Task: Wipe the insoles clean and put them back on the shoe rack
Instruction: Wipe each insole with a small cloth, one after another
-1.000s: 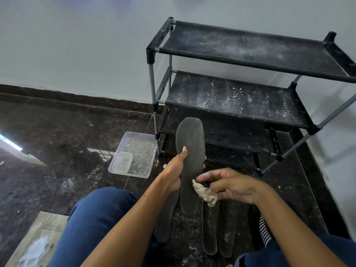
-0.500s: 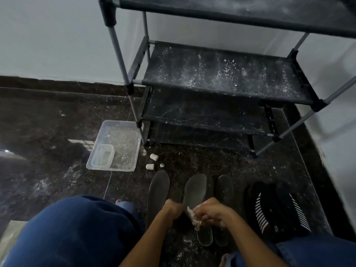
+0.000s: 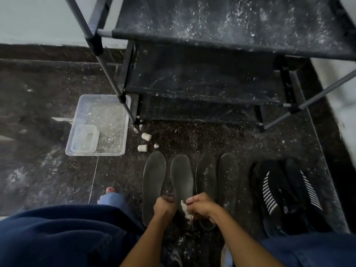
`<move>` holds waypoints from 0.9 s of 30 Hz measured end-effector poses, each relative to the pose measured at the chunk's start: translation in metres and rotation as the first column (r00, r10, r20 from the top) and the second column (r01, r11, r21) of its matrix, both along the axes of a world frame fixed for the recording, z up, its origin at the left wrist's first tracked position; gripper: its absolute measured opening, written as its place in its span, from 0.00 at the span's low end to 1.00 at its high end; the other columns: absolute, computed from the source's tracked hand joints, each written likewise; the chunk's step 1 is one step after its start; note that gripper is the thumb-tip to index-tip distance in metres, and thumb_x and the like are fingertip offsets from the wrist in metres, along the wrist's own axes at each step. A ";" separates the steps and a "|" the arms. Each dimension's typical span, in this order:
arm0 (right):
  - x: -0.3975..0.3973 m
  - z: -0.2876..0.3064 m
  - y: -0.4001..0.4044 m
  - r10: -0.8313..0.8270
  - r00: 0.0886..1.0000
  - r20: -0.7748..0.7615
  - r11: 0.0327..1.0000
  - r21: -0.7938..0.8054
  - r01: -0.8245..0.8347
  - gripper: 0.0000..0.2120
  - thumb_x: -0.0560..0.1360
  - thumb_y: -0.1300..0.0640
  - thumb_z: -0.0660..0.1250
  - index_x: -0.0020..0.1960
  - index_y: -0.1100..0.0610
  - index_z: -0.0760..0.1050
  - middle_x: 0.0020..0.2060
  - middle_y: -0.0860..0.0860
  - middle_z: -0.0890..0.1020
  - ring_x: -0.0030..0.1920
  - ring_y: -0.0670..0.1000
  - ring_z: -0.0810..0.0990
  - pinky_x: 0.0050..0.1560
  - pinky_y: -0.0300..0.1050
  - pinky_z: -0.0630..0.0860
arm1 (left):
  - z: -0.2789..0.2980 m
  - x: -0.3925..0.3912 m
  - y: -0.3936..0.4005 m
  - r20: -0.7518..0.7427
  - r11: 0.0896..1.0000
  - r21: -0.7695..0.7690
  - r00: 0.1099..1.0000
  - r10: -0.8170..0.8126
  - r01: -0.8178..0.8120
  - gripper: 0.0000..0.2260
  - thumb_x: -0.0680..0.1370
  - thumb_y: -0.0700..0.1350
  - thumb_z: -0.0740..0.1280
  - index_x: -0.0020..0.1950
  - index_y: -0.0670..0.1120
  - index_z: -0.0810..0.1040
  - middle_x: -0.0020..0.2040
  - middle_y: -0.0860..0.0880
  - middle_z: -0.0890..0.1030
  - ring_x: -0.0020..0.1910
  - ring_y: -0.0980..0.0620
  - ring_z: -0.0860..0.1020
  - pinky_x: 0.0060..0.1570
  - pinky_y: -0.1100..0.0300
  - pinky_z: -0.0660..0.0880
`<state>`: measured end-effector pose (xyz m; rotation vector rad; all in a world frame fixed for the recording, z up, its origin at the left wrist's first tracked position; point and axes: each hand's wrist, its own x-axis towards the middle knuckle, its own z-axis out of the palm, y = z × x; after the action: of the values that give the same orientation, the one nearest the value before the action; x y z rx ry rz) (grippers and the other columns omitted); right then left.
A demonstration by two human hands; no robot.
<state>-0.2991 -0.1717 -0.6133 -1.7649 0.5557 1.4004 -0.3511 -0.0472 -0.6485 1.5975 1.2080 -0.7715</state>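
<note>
Several dark grey insoles lie side by side on the dusty floor in front of the black shoe rack (image 3: pixel 212 81). My left hand (image 3: pixel 163 206) grips the heel end of the second insole (image 3: pixel 182 176). My right hand (image 3: pixel 202 207) pinches a small whitish rag (image 3: pixel 185 207) against that same insole near its heel. The leftmost insole (image 3: pixel 154 182) lies flat beside it, and two more insoles (image 3: pixel 217 180) lie to the right, speckled with white dust. The rack's shelves are covered in white powder.
A clear plastic tray (image 3: pixel 115 149) holding a smaller container stands on the floor at the left of the rack. Two small white cylinders (image 3: pixel 144 142) lie near the rack's leg. A pair of black striped shoes (image 3: pixel 285 191) sits at the right. My blue-clad knees fill the bottom.
The insole I held upright in front of the rack has come down to the floor among the others. The view has tilted downward and closer; both hands now sit at its heel.
</note>
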 end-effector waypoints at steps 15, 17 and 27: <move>0.021 -0.015 -0.029 -0.292 0.854 0.430 0.865 -0.262 0.428 0.02 0.72 0.61 0.70 0.41 0.59 0.80 0.28 0.52 0.81 0.26 0.45 0.78 0.25 0.32 0.72 | -0.011 0.007 -0.022 -0.034 0.970 0.241 0.999 -0.015 0.023 0.11 0.74 0.42 0.69 0.55 0.42 0.75 0.54 0.43 0.78 0.56 0.42 0.77 0.50 0.54 0.73; 0.020 -0.021 -0.034 -0.308 0.836 0.454 0.838 -0.287 0.465 0.02 0.72 0.61 0.70 0.42 0.60 0.80 0.31 0.52 0.81 0.30 0.46 0.79 0.31 0.33 0.74 | -0.010 0.016 -0.036 0.056 0.984 0.173 0.997 -0.043 0.033 0.12 0.75 0.38 0.65 0.58 0.41 0.76 0.56 0.42 0.79 0.56 0.43 0.77 0.52 0.57 0.72; 0.015 -0.042 -0.034 -0.380 0.877 0.294 0.845 -0.276 0.458 0.20 0.69 0.60 0.74 0.59 0.61 0.75 0.48 0.55 0.79 0.51 0.55 0.79 0.54 0.53 0.79 | -0.017 0.047 -0.073 0.059 0.986 -0.065 0.987 -0.148 0.152 0.06 0.75 0.39 0.64 0.47 0.39 0.79 0.42 0.44 0.77 0.43 0.47 0.75 0.39 0.60 0.69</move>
<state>-0.2844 -0.2055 -0.6557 -1.8873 1.0375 0.8120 -0.3038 -0.1204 -0.6659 1.6552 1.0204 -0.8513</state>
